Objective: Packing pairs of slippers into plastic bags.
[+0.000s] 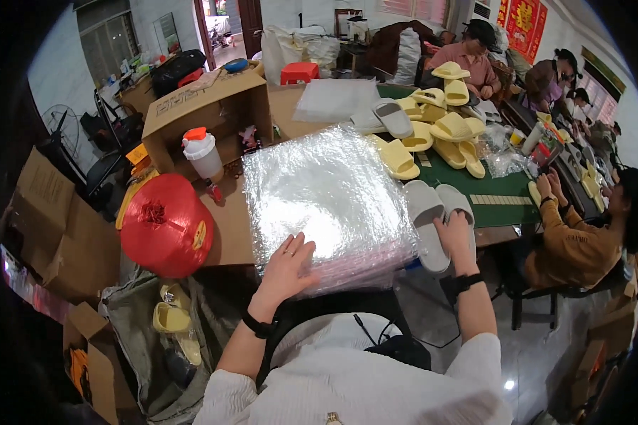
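A thick stack of clear plastic bags (326,198) lies on the table in front of me, shiny under the light. My left hand (288,266) rests flat on the stack's near edge, fingers spread, a ring on one finger. My right hand (455,237) grips a pair of grey slippers (432,216) lying side by side at the stack's right edge. Both wrists wear black bands.
A pile of yellow slippers (439,127) and one grey slipper (393,117) lie on the green mat (500,185) beyond. A red round lantern-like object (164,225), a white bottle (203,153) and an open cardboard box (205,106) stand to the left. Other people sit at the right and far side.
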Tool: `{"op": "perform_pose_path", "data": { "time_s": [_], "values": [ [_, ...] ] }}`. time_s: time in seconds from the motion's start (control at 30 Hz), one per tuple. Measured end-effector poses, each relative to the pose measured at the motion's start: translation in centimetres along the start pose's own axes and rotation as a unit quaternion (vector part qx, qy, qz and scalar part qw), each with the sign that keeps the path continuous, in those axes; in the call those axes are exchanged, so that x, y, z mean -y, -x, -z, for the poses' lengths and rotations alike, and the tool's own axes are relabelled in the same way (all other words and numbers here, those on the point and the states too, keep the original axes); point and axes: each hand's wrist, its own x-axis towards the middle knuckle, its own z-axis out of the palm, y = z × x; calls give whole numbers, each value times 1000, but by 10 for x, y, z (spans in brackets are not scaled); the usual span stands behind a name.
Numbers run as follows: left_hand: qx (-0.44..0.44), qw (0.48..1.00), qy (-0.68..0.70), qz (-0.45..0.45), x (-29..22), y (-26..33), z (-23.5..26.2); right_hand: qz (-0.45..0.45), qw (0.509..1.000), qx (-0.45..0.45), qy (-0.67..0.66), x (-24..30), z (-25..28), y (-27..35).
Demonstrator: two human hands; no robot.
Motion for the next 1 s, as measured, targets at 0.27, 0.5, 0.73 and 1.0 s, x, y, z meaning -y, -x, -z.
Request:
{"op": "perform_pose_path", "data": {
  "time_s": [0.27,0.5,0.73,1.0],
  "values": [
    [-19,1000,-5,-23,-1,3,-5,1,991,-97,-96,0,7,35],
    [-24,1000,-19,-8,-5,-2,-12,-46,980,-109,-159,0,33,97],
    [-36,999,-29,5,-19,-15,-23,-97,920,-115,-362,1,44,118],
    [13,998,-44,-42,-40,5,7,-106,851,-81,-507,37,42,121]
  ]
}}
